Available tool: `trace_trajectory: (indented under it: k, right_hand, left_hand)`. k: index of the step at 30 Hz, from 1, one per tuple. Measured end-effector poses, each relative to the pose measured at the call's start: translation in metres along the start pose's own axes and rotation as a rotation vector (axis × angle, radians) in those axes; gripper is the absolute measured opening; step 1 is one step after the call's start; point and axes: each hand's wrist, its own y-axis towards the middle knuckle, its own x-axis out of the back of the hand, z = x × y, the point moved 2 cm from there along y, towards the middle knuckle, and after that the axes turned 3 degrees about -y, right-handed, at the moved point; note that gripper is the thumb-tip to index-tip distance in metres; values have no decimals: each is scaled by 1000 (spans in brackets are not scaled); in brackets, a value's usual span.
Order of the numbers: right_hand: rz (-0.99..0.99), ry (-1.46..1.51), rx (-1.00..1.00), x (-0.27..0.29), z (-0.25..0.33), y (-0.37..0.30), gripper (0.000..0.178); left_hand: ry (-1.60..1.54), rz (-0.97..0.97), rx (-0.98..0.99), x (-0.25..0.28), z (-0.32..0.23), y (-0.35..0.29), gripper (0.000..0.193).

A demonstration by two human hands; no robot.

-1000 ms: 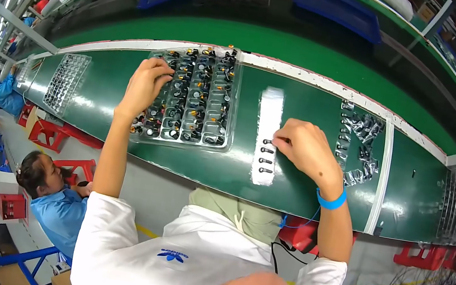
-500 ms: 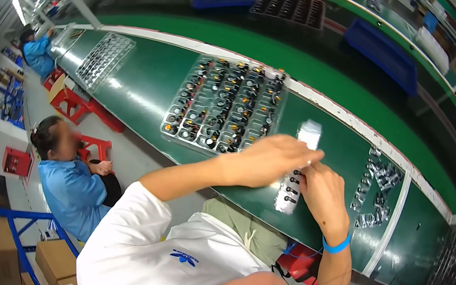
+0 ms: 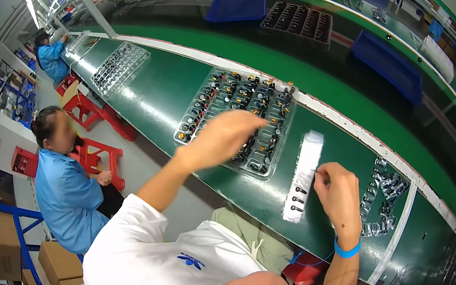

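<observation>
My left hand point(image 3: 230, 137) hovers over a clear plastic tray point(image 3: 182, 148) filled with rows of small black parts with orange and white ends. Its fingers are drawn together and point right; whatever they may hold is hidden. Just right of a white strip point(image 3: 309, 161), my right hand point(image 3: 341, 199) has thumb and forefinger pinched, and I cannot make out anything between them. On the lower half of the strip lie three small black parts point(image 3: 298, 199). My right wrist wears a blue band.
Small bagged black parts point(image 3: 384, 194) lie right of my right hand. A second clear tray point(image 3: 120, 70) stands farther left. Beyond the white rail are blue trays point(image 3: 237, 5) and a filled tray point(image 3: 298, 21). A person in blue point(image 3: 69, 183) sits at left.
My hands, together over the strip before, are now apart. My left hand has moved left over the tray; my right sits beside the strip. Fewer black parts show on the strip.
</observation>
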Motion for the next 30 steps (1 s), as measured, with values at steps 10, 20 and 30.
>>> trace_trajectory:
  k: [10, 20, 30]
  right_hand:
    - [-273, 261, 98, 6, 7, 12, 12]
    - [-334, 684, -42, 1, 12, 9, 14]
    - [-400, 717, 111, -3, 18, 12, 17]
  left_hand:
    - [320, 183, 192, 39, 53, -37, 34]
    - [-750, -192, 105, -12, 11, 27, 48]
    - [-1007, -70, 154, -68, -8, 42, 44]
